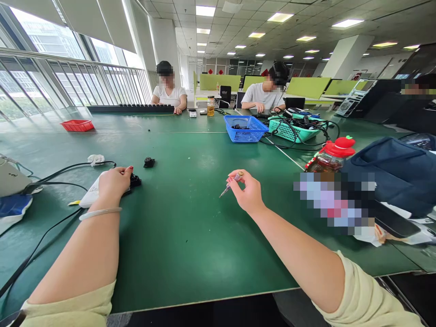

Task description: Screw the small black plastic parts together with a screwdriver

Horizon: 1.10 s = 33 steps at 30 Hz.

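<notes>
My right hand [250, 193] is closed around a small screwdriver [234, 180] with a clear handle, its metal tip pointing down and left above the green table. At the left, my left hand [115, 182] has its fingers bent together beside a cluster of small black parts [135, 180]. Whatever lies between those fingertips is hidden. Partly under that hand and wrist is a white box-like object [91, 193], perhaps a power strip. Slightly farther away, another small black part [149, 162] lies alone on the table.
Black cables [64, 184] run along the left. Farther back are a red basket [77, 126], a blue basket [245, 128] and a green basket [294, 129] heaped with cables. A red-lidded bottle [332, 154] and dark blue bag [397, 172] stand right. Two people sit opposite.
</notes>
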Tool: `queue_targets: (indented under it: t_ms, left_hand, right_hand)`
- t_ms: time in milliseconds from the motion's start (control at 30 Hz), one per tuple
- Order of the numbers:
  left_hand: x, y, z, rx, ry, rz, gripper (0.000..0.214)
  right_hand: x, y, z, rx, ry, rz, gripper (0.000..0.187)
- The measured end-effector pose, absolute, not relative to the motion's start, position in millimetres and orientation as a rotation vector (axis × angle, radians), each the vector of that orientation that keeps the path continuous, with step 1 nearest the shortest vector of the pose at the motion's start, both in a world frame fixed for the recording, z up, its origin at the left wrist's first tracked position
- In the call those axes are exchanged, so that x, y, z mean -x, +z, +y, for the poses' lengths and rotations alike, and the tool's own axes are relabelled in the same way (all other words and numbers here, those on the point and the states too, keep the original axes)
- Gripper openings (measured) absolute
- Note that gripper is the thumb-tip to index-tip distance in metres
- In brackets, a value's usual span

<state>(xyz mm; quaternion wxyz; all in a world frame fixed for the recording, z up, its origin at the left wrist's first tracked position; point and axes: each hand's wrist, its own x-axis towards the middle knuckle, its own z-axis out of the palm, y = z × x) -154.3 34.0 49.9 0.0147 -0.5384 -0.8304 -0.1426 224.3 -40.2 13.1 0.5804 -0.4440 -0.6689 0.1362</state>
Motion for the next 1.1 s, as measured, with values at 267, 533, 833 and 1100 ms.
queue_targets:
  t_ms: [267,533,833,1100]
  left_hand:
    - [147,45,33,1.699,-0.335,-2.569,0.054]
    - [150,35,36,1.659,-0.352,-2.464,0.064]
    - [140,38,36,1.664,-0.296,-2.507,0.063]
    - [143,35,37,1.663,-0.329,-2.546,0.062]
  right_hand:
    - [-224,14,-41,1.044,0.333,-1.568,0.009]
    - [-224,13,-40,1.043,0.34,-1.582,0.01]
    - [-224,12,-40,1.054,0.344,-1.579,0.01]
    - [-223,12,-41,1.04,0.356,-1.573,0.01]
